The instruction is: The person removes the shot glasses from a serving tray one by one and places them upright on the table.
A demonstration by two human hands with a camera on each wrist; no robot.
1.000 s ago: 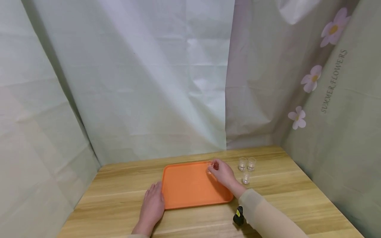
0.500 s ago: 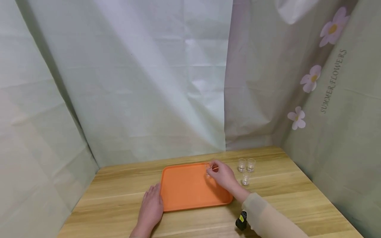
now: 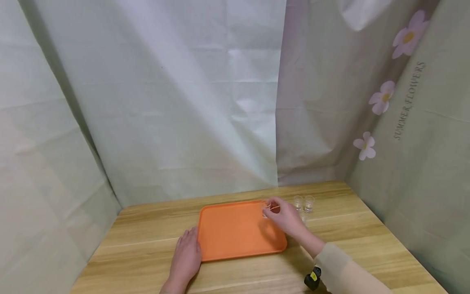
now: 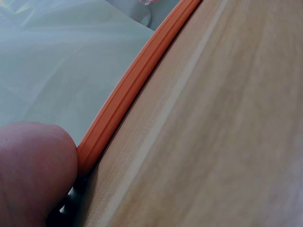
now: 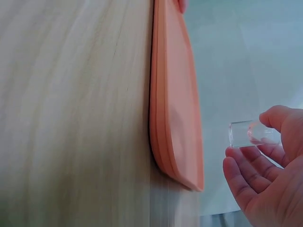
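My right hand (image 3: 285,215) pinches a small clear glass (image 3: 264,210) between thumb and fingers, over the back right part of an orange tray (image 3: 233,234). In the right wrist view the glass (image 5: 244,134) is roughly upright and raised off the tray, its far end partly hidden by the thumb. My left hand (image 3: 186,254) rests along the tray's left edge, fingers stretched forward. The left wrist view has the thumb (image 4: 38,170) against the orange rim (image 4: 130,90).
Behind my right hand, two clear glasses (image 3: 309,203) stand side by side on the wooden table (image 3: 352,237). A third glass (image 3: 304,217) in front of them is partly hidden by the hand. A pale curtain (image 3: 183,122) hangs behind and along both sides.
My right hand, still holding the glass, has moved slightly right over the tray, and now partly covers the nearest standing glass. The left hand stays at the tray's edge.
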